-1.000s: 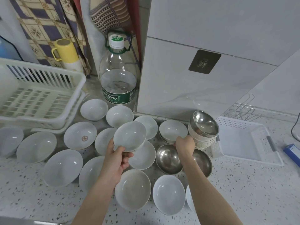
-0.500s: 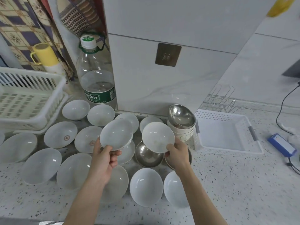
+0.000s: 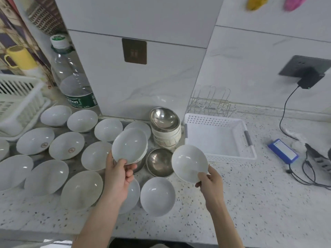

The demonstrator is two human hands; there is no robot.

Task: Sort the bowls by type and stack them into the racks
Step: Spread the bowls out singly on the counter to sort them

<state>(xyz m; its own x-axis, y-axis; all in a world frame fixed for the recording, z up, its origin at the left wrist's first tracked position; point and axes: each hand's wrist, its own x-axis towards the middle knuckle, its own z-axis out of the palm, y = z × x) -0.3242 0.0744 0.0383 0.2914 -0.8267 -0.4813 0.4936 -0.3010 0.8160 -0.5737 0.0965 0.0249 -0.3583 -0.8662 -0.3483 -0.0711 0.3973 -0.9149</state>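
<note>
My left hand [image 3: 119,174] grips a white bowl [image 3: 129,145] by its near rim, held tilted above the counter. My right hand [image 3: 210,180] pinches another white bowl [image 3: 189,162] by its rim, lifted just left of the white perforated basket [image 3: 248,138]. Several white bowls lie spread over the counter, such as one [image 3: 157,196] below my hands. A steel bowl [image 3: 159,161] sits between the two held bowls. Another steel bowl [image 3: 163,119] tops a stack of ribbed white bowls [image 3: 167,137]. A white slatted rack [image 3: 19,102] stands at the far left.
A large water bottle [image 3: 71,81] and a yellow mug [image 3: 20,57] stand at the back left. A wire rack [image 3: 210,102] is behind the basket. A blue box [image 3: 283,151], cables [image 3: 304,174] and a plugged charger [image 3: 310,80] lie to the right.
My right hand picked up a white bowl from among the bowls and carried it right, toward the perforated basket. The left hand kept holding its bowl. The view swung right.
</note>
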